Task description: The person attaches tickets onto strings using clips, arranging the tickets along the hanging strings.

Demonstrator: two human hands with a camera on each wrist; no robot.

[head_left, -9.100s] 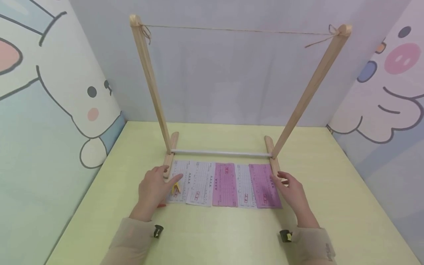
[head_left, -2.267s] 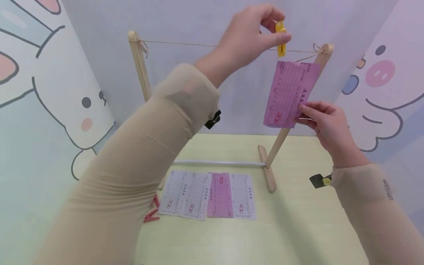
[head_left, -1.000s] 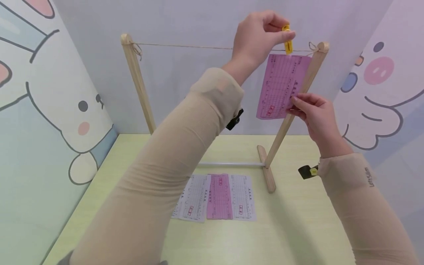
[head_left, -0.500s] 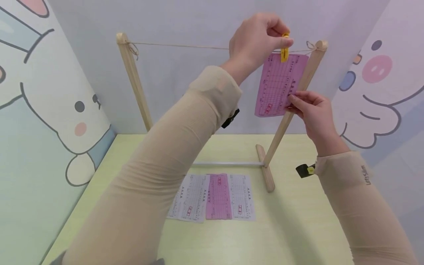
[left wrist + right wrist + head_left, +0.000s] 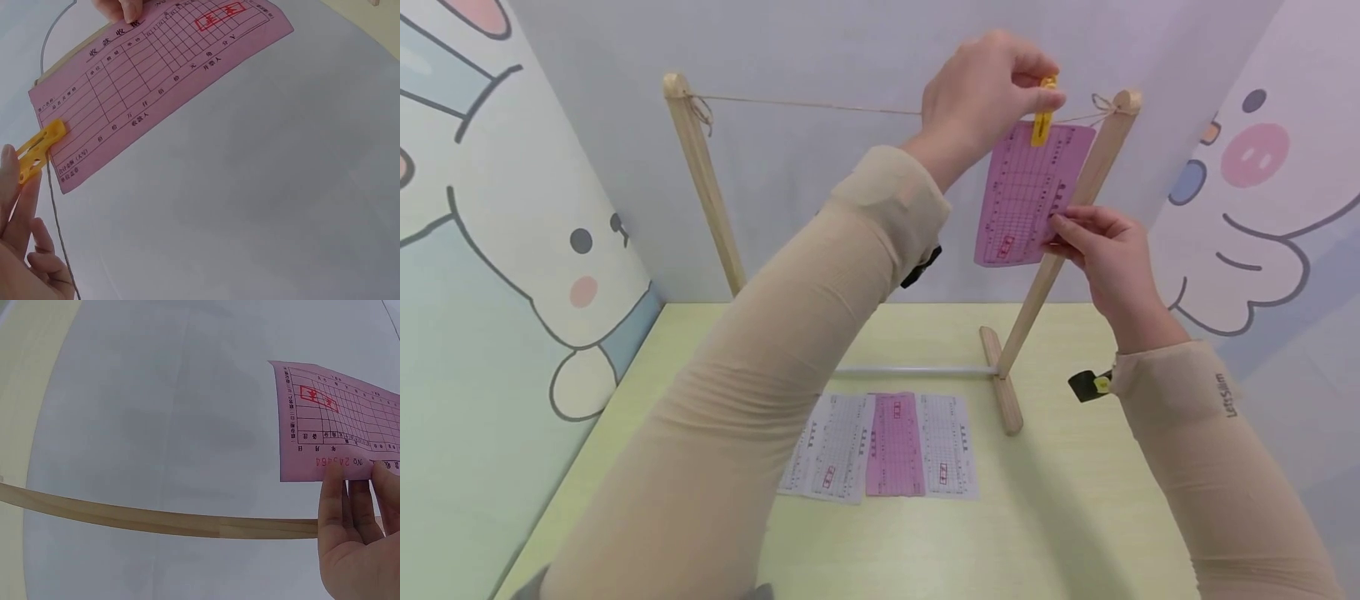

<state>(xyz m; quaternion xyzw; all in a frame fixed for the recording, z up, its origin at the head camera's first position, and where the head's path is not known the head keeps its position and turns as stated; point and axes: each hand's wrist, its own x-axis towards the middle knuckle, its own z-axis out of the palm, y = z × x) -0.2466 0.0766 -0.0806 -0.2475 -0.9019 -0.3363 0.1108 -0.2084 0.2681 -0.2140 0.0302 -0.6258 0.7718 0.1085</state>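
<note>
My left hand [image 5: 977,92] pinches a yellow clothespin [image 5: 1042,125] at the string [image 5: 820,105], towards its right end. The clothespin's tip overlaps the top edge of a pink receipt slip [image 5: 1030,187]. In the left wrist view the clothespin [image 5: 47,144] straddles the slip's edge [image 5: 156,94], where the string runs. Lower down, my right hand [image 5: 1108,258] holds the slip's right side between thumb and fingers. The right wrist view shows the slip [image 5: 331,425] with a red stamp and printed number, and my right fingertips [image 5: 332,478] at its edge.
A wooden frame post [image 5: 1105,158] stands just right of the slip, another post [image 5: 707,192] at left. White receipt slips [image 5: 946,446] and a pink one [image 5: 895,446] lie in a row on the table [image 5: 880,550]. My left sleeve covers the table's left part.
The row's rightmost pink slip has been lifted from the table to the string. The yellow clothespin, raised above the slip a second ago, has come down over its top edge.
</note>
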